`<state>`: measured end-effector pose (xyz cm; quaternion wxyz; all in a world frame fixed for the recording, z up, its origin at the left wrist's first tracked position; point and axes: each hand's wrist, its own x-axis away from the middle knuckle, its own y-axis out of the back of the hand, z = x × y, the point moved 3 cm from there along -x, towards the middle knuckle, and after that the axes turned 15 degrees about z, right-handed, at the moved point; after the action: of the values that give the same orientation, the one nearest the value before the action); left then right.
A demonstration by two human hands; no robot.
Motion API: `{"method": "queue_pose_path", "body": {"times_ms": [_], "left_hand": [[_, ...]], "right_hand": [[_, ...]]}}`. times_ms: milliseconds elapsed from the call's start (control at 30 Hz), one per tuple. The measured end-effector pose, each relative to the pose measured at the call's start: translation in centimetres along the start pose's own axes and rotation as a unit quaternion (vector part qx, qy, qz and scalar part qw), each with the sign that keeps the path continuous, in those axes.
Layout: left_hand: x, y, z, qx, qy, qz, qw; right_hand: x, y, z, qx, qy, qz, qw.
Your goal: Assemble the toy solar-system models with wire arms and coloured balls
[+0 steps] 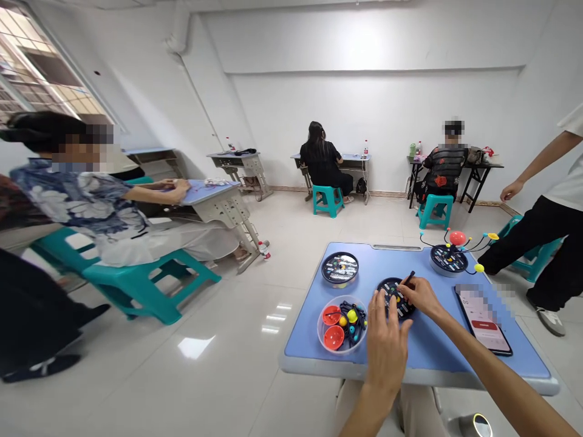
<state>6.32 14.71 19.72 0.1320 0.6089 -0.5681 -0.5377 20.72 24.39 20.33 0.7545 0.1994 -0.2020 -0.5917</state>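
Observation:
A round black disc (392, 291) with small coloured prints lies on the blue desk between my hands. My left hand (386, 334) rests on its near left edge with fingers spread, holding nothing. My right hand (421, 295) pinches a short dark stick (410, 277) over the disc's right side. Left of my left hand is a clear round container (322, 345) with red half shells (334, 337), a yellow ball (352, 315) and dark parts. Behind it sits another black round disc (340, 267). An assembled model (449, 260) with a red ball and coloured balls on arms stands at the back right.
A phone (483, 321) lies on the right of the blue desk (305, 352). One person sits on a green stool (152, 285) at the left. A standing person's legs (553, 230) are at the right. Two people sit at desks along the far wall.

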Motion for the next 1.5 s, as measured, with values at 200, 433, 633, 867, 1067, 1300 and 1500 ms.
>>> {"method": "queue_pose_path", "body": {"times_ms": [200,433,633,867,1067,1300,1500], "left_hand": [[1.1,7.3,6.6,-0.045,0.035,0.061,0.997],[-0.5,8.0,9.9,-0.041,0.092,0.269,0.958],[-1.7,8.9,11.7,0.054,0.095,0.254,0.961],[-1.7,9.7,11.1,0.016,0.086,0.215,0.973],[-1.6,8.9,7.9,-0.011,0.010,0.324,0.946],[-1.9,8.0,7.7,-0.033,-0.006,0.344,0.938],[-1.9,8.6,8.5,0.013,0.014,0.323,0.946]], "right_hand": [[0.4,0.5,-0.8,-0.078,-0.006,-0.003,0.997],[0.5,-0.1,-1.4,-0.137,-0.014,0.017,0.990],[0.9,0.4,-1.8,-0.144,-0.020,0.009,0.989],[1.2,1.2,-1.8,-0.182,-0.019,0.014,0.983],[1.4,1.9,-0.7,-0.280,-0.007,0.030,0.960],[2.3,3.0,-0.1,-0.328,-0.007,0.026,0.944],[2.9,3.6,0.0,-0.375,-0.014,0.051,0.925]]}}
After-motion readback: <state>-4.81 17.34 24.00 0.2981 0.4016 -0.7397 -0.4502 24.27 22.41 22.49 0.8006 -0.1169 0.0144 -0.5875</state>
